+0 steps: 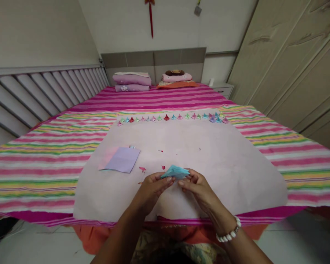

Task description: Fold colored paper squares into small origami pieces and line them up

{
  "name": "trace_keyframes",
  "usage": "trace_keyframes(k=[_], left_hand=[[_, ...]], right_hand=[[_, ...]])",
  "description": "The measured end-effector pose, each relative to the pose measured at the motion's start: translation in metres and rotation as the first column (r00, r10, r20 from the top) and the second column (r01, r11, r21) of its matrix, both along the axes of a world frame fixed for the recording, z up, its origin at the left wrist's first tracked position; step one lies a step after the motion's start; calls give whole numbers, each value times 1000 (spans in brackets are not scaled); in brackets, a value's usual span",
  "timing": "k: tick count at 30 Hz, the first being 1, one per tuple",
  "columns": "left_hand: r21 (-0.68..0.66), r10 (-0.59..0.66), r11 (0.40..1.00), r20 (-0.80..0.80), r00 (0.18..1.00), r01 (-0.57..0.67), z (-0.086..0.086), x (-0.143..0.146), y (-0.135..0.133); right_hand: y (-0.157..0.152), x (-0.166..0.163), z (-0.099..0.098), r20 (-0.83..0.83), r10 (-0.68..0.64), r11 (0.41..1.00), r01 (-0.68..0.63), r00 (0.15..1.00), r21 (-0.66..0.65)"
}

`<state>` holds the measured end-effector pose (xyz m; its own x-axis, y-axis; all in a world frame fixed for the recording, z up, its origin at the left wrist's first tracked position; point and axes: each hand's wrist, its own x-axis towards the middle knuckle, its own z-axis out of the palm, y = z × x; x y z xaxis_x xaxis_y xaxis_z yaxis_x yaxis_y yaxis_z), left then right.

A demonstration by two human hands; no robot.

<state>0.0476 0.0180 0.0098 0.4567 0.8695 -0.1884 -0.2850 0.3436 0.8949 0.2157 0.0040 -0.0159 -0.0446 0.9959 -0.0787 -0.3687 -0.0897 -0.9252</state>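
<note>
Viewed from my remote post, the left hand (152,186) and right hand (198,185) grasp opposite ends of the folded blue paper (175,171) over the pale sheet's (236,176) near part, its long axis running side to side, neither hand clearly nearer.

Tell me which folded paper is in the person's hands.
The light-blue folded paper, held between the left hand and the right hand. The small folded papers sit along the far edge of the white sheet, away from both hands.
</note>
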Motion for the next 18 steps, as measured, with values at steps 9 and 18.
trace_keyframes(k=[9,18], left_hand=[[212,96,977,-317,944,-28,6,-1,2],[242,229,957,-281,932,-162,12,3,5]], right_hand=[[-4,-7,0,98,37,999,-34,995,-24],[-13,-17,-10,107,117,993,-114,987,-36]])
